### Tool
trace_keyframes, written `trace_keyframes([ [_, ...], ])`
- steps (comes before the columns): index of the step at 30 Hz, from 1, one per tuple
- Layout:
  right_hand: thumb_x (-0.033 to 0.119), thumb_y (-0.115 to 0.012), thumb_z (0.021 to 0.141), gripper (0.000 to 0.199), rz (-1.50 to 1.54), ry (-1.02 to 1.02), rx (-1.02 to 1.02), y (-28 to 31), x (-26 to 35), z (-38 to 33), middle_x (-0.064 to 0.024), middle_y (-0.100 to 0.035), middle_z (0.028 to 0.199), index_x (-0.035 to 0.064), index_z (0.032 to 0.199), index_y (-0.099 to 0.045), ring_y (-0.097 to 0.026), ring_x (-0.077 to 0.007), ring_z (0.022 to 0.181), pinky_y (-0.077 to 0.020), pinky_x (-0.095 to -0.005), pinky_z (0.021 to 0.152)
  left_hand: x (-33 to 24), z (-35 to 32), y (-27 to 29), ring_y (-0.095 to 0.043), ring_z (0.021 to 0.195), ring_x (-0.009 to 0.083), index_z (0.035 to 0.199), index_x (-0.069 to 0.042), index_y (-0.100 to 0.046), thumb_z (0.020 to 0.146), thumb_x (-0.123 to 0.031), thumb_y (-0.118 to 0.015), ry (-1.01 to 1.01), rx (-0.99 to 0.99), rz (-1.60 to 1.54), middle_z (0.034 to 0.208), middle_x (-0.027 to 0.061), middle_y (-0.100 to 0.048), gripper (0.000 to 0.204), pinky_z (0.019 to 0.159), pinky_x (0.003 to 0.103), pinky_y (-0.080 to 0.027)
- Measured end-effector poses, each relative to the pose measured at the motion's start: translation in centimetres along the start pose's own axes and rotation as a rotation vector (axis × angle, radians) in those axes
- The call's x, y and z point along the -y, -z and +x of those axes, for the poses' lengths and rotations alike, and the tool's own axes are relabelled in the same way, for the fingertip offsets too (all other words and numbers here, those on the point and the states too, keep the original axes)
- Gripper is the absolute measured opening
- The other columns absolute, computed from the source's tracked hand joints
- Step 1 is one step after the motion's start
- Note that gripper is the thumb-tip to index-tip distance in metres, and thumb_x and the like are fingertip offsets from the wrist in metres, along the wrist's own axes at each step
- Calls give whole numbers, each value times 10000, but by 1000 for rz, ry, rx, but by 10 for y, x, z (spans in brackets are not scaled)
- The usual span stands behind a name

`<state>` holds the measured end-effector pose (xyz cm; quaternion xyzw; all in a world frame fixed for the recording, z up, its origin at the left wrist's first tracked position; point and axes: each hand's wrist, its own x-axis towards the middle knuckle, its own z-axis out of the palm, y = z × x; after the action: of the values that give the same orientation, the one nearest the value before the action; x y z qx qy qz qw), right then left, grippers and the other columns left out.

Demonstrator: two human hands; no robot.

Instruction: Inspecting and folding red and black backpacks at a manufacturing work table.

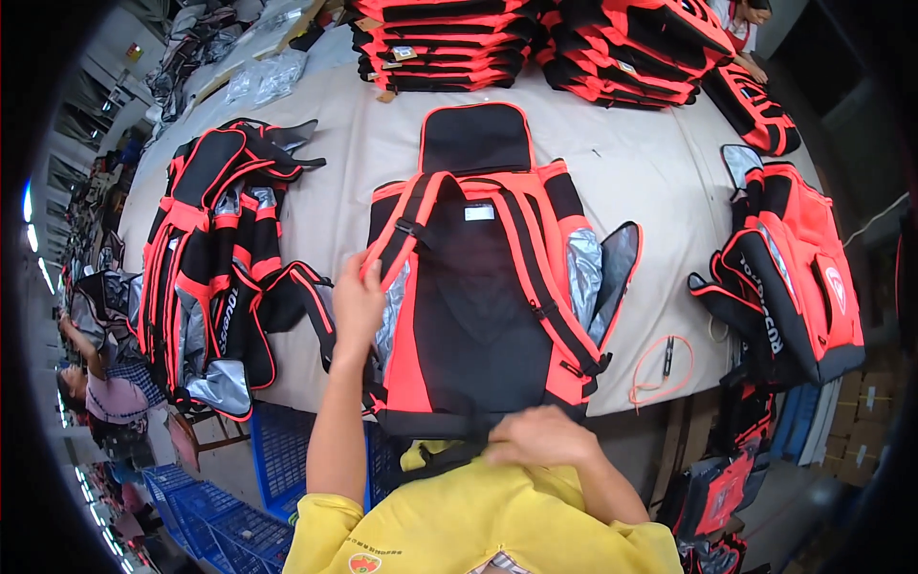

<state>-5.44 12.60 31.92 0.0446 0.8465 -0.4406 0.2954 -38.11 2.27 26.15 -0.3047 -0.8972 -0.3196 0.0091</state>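
Observation:
A black and neon-coral backpack (478, 306) lies back side up in front of me, its top flap (476, 139) folded out away from me. Two padded shoulder straps run down its back panel, and silver lining shows at both open sides. My left hand (359, 301) pinches the outer edge of the left shoulder strap (413, 222). Close to my body, at the backpack's bottom edge, my right hand (543, 435) is curled closed, slightly blurred. A black strap (442, 463) runs to its fingertips.
Similar backpacks lie to the left (206, 268) and right (789, 277). Tall stacks of backpacks (445, 43) stand at the far edge, near another person (746, 29). A looped orange cord (645, 387) lies at the table's right. Blue crates (225, 517) stand below at left.

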Motion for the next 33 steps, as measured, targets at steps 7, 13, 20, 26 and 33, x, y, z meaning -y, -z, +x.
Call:
trace_keyframes([
  [7,254,-800,894,640,-428,-396,-1087,48,-108,87,-214,-588,1366,55,1443,-540,-616,-413,1190,-525,-469,963,18,-23,-122,-597,1117,465,1439,-17,-518,1031,-134,-561,299,-34,315,1195,279,-629,427,958,539,-470],
  [13,274,-718,985,512,178,-412,-1277,53,-173,117,-257,-697,1207,40,1421,-591,-739,-380,1023,-596,-427,834,85,-49,-178,-509,1176,437,1421,-27,-516,1017,-122,-528,327,-208,343,1193,256,-583,414,1024,556,-380],
  [20,354,-578,1080,486,1210,-504,-1261,62,-226,118,-195,-722,1143,-38,1367,-576,-773,-297,954,-621,-353,739,85,-49,-200,-478,1217,435,1414,-47,-516,1020,-145,-504,372,-178,324,1220,239,-557,407,1051,567,-346],
  [26,406,-566,1061,534,1379,-492,-1139,101,-197,111,-226,-732,1136,-67,1310,-561,-780,-343,941,-635,-383,709,84,-50,-196,-459,1245,444,1417,-47,-511,1011,-134,-508,384,-171,326,1227,241,-543,415,1075,568,-322],
  [33,479,-524,1054,656,1809,-297,-987,127,-226,137,-229,-685,1315,-75,1405,-533,-729,-362,1124,-641,-415,819,80,-47,-196,-450,1252,438,1404,-22,-510,1013,-159,-494,399,-116,343,1239,233,-532,414,1087,558,-320],
])
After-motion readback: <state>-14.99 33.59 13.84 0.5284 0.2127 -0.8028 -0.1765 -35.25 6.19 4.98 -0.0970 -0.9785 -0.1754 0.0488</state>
